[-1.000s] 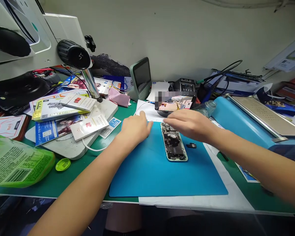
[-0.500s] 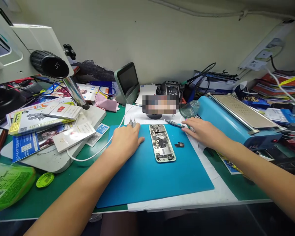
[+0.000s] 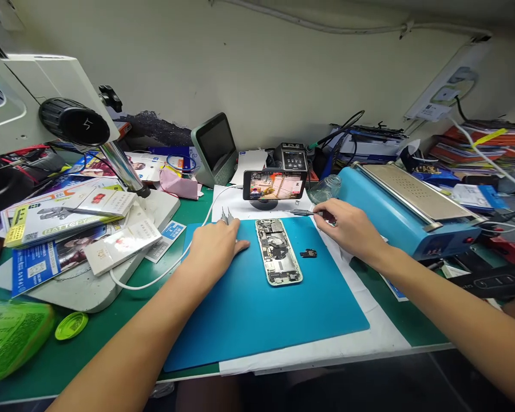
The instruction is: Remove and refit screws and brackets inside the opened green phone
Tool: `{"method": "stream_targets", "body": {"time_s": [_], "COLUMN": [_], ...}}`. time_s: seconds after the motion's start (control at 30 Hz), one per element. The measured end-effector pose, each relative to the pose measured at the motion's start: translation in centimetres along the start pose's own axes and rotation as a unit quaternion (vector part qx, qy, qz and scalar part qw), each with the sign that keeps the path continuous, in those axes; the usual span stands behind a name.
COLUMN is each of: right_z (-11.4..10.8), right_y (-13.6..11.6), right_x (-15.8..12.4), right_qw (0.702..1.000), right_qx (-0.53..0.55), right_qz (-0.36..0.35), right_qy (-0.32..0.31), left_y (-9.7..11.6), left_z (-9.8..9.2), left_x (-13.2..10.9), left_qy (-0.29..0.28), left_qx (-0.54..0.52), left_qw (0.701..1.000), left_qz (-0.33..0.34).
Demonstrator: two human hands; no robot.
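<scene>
An opened phone (image 3: 278,252) lies on the blue mat (image 3: 257,320), its inner parts exposed. Just right of it sits a small dark phone part (image 3: 308,253). My left hand (image 3: 212,246) rests at the mat's left side, closed on tweezers (image 3: 227,216) whose two tips point away from me. At the mat's far right corner, my right hand (image 3: 347,226) pinches the handle of a slim screwdriver (image 3: 300,212), its thin shaft pointing left. The fingers cover most of that handle.
A phone on a stand (image 3: 274,186) shows a video behind the mat. To the right are a glass jar (image 3: 325,189) and a blue heating plate machine (image 3: 369,212). On the left, boxes lie on a microscope base (image 3: 107,292); a white cable (image 3: 154,284) runs beside my left hand.
My right hand has gone from spread fingers beside the screwdriver to a closed grip on it. The left hand stays with the tweezers. The whole view has shifted slightly.
</scene>
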State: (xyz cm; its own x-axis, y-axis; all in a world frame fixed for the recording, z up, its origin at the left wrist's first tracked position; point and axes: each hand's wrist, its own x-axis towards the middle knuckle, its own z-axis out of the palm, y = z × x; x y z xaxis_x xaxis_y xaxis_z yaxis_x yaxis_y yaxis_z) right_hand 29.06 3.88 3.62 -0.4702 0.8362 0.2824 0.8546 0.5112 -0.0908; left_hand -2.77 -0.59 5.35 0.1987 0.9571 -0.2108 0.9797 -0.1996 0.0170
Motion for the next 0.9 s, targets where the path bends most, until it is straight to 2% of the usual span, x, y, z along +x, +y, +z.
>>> {"method": "stream_targets", "body": {"time_s": [0.17,0.5,0.67,0.77,0.9], "right_z": [-0.4,-0.4,-0.5,-1.0,-1.6], "right_y": [-1.1,-1.2,-1.3,-2.3,-5.5], "right_x": [0.3,0.9,0.9,1.0,1.4], "right_qw": [0.999,0.995,0.991,0.985,0.973], "right_qx": [0.004,-0.001,-0.011,-0.012,-0.002], "right_qz": [-0.013,-0.048,-0.084,-0.116,-0.176], "right_qy": [0.049,0.085,0.106,0.128,0.150], "left_y": [0.0,0.1,-0.6,-1.3,-1.7], "left_z": [0.2,0.1,-0.4,-0.6,-0.7], "left_x": [0.0,-0.4,-0.4,-0.5,-0.6], "left_qy": [0.000,-0.013,-0.026,-0.034,-0.030], "left_qx": [-0.003,-0.014,-0.028,-0.036,-0.038], "left_qw": [1.000,1.000,0.999,0.998,0.998], "left_qz": [0.000,0.004,0.021,0.031,0.038]}}
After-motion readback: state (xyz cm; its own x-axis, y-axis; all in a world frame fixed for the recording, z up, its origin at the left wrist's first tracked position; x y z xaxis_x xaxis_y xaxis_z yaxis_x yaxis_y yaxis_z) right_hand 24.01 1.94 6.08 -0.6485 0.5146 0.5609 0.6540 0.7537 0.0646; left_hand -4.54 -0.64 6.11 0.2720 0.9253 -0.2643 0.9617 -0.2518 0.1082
